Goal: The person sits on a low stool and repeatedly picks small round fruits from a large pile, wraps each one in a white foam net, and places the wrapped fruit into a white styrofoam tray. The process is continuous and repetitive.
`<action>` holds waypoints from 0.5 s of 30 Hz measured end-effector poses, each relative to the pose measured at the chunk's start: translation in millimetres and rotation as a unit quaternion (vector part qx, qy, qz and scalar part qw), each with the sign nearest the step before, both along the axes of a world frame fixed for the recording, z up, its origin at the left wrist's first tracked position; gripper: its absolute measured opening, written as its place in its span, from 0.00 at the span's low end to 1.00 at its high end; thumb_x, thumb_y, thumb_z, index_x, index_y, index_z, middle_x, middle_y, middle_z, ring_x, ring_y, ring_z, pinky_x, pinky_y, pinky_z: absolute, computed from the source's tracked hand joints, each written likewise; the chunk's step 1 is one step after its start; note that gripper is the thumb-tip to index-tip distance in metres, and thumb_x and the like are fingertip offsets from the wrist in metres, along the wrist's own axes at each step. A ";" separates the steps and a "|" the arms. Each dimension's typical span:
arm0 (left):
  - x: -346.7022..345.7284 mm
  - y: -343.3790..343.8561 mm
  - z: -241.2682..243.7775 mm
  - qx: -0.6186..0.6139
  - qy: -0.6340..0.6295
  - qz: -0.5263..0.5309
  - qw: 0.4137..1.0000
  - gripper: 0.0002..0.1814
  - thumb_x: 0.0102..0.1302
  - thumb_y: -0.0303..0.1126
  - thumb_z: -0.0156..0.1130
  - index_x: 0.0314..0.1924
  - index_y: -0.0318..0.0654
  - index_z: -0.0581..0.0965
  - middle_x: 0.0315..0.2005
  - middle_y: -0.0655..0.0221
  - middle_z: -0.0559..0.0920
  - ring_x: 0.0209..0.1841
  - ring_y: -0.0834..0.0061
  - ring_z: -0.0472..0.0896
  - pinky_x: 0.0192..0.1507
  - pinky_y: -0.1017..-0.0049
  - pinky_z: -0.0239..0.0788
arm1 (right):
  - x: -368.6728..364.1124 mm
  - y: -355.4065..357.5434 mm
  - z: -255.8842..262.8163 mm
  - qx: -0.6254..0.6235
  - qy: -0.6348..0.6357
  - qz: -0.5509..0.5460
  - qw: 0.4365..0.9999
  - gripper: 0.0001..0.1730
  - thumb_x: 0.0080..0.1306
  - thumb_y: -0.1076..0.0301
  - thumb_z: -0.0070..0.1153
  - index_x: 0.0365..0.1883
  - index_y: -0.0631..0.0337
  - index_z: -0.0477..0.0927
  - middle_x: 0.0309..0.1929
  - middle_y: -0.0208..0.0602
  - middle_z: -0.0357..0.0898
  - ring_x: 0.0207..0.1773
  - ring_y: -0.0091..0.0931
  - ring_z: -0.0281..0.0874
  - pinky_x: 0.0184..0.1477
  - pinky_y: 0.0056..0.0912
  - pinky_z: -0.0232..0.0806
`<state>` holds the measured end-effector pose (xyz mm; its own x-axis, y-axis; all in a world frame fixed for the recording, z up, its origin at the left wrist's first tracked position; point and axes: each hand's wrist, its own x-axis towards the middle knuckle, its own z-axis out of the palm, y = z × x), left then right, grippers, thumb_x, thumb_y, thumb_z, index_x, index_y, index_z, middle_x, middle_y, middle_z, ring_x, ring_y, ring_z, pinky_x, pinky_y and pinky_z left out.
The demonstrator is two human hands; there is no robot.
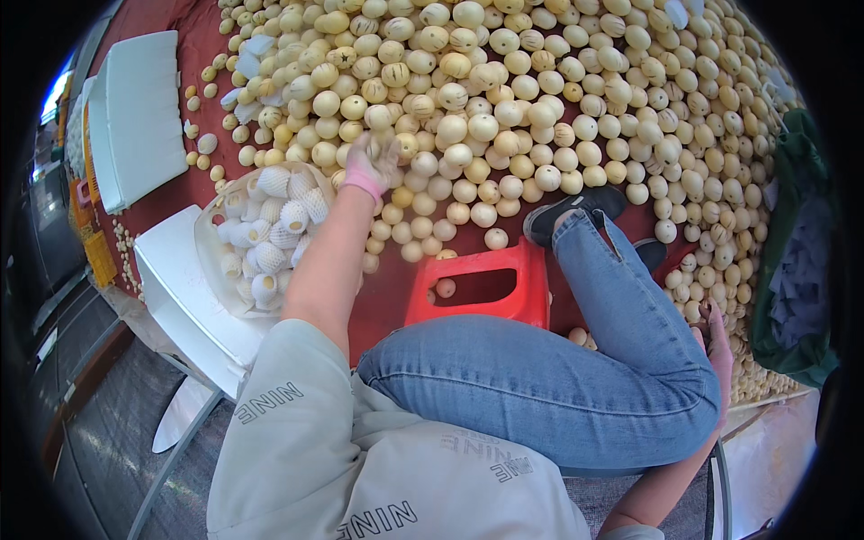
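Observation:
My left hand (pixel 373 162), in a thin glove with a pink cuff, reaches over a spread of pale yellow pepino melons (pixel 482 128). Its fingers are spread among the fruit, and no melon is plainly gripped. Many of the melons carry dark purple streaks. Beside my left forearm stands a white foam box (pixel 196 290) with a pale liner, heaped with melons in white foam net sleeves (pixel 270 256). My right hand (pixel 717 344), also in a pink glove, hangs beyond my bent knee, close to more melons. My leg hides part of it, so its grip is unclear.
A red plastic stool (pixel 472 287) stands before my thigh on red sheeting (pixel 378 310). Another white foam box (pixel 138 121) sits at the far left. At the right edge, a green bag (pixel 776 297) contains white foam pieces. A yellow crate (pixel 101 260) lies at the left.

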<state>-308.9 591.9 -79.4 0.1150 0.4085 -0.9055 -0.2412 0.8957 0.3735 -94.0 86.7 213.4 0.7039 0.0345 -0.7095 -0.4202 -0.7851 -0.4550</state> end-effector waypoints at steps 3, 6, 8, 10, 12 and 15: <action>50.6 51.2 46.7 0.086 -0.126 -0.052 0.987 0.24 0.74 0.46 0.51 0.56 0.31 0.66 0.48 0.53 0.80 0.48 0.54 0.82 0.58 0.52 0.77 | -1.4 0.5 -0.5 0.007 -0.006 -0.019 1.000 0.29 0.72 0.74 0.50 0.72 0.61 0.65 0.42 0.29 0.72 0.41 0.18 0.68 0.47 0.18 0.65; 68.3 86.2 93.5 0.292 0.100 -0.290 0.906 0.21 0.74 0.46 0.51 0.51 0.33 0.73 0.48 0.56 0.82 0.50 0.58 0.82 0.57 0.60 0.75 | -2.8 0.8 1.3 -0.015 -0.027 -0.013 0.999 0.30 0.73 0.75 0.49 0.73 0.60 0.64 0.41 0.28 0.71 0.41 0.18 0.67 0.47 0.17 0.65; 55.5 91.0 111.0 0.473 0.281 -0.547 0.631 0.19 0.73 0.46 0.52 0.48 0.35 0.76 0.47 0.56 0.83 0.49 0.59 0.82 0.53 0.66 0.74 | -2.5 0.8 2.4 -0.015 -0.036 -0.012 0.999 0.30 0.73 0.76 0.49 0.73 0.60 0.64 0.41 0.28 0.70 0.41 0.17 0.67 0.47 0.17 0.64; 20.7 61.6 109.9 0.513 0.320 -0.706 0.369 0.16 0.71 0.44 0.55 0.45 0.39 0.78 0.45 0.56 0.83 0.47 0.60 0.83 0.47 0.67 0.73 | -1.3 1.1 2.5 0.001 -0.036 -0.009 0.999 0.30 0.73 0.76 0.48 0.73 0.60 0.64 0.41 0.27 0.70 0.41 0.18 0.67 0.47 0.17 0.64; -16.8 19.8 101.6 0.442 0.281 -0.848 0.083 0.13 0.66 0.42 0.56 0.40 0.41 0.80 0.35 0.57 0.82 0.39 0.56 0.82 0.42 0.61 0.75 | -0.3 1.8 1.7 0.007 -0.025 -0.013 1.000 0.30 0.73 0.76 0.48 0.73 0.60 0.64 0.41 0.27 0.71 0.41 0.18 0.67 0.48 0.17 0.64; -74.1 -24.7 104.5 0.255 0.206 -0.936 -0.132 0.21 0.64 0.48 0.55 0.37 0.40 0.86 0.37 0.64 0.84 0.50 0.64 0.80 0.68 0.55 0.55 | -0.4 4.3 0.5 0.028 -0.023 -0.017 0.999 0.29 0.73 0.75 0.50 0.73 0.61 0.64 0.41 0.27 0.71 0.41 0.17 0.68 0.48 0.17 0.64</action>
